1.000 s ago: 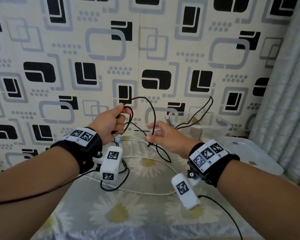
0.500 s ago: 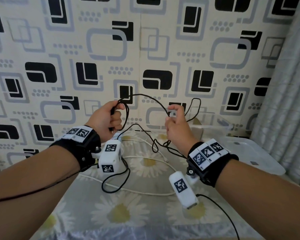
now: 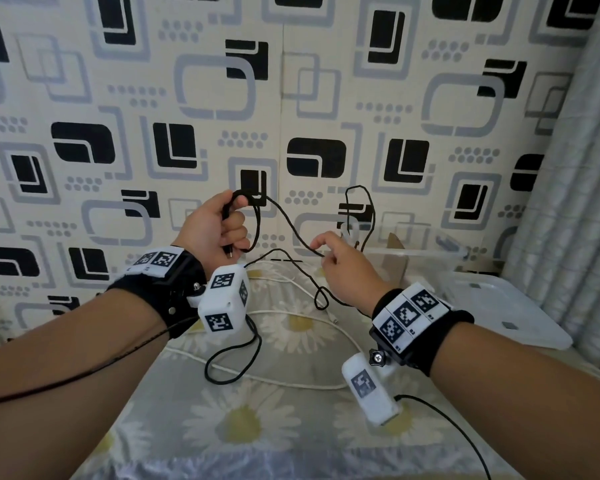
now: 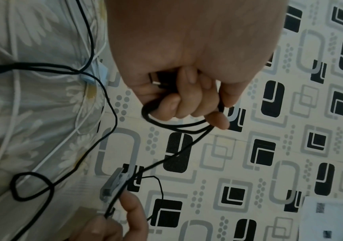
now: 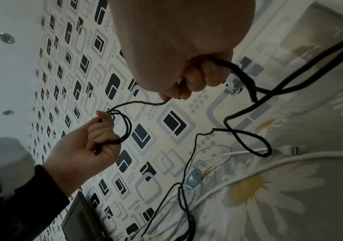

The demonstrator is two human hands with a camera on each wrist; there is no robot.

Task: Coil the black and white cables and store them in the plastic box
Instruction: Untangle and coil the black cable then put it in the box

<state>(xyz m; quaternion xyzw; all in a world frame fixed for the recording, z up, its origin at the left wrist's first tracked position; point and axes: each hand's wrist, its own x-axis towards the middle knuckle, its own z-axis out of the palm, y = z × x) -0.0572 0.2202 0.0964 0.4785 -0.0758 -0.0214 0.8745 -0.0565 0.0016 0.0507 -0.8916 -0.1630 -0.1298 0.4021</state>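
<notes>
Black cable (image 3: 293,230) between both hands.

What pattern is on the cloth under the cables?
White daisies with yellow centres on a grey cloth; the head view shows it best.

The right hand (image 3: 340,268) hides part of the plastic box (image 3: 430,251).

Black cable (image 3: 284,221); white cable (image 3: 291,382). Grey cloth (image 3: 174,393) printed with white, yellow-centred daisies. Cream wall (image 3: 291,81) patterned with black and grey rounded squares.
</notes>
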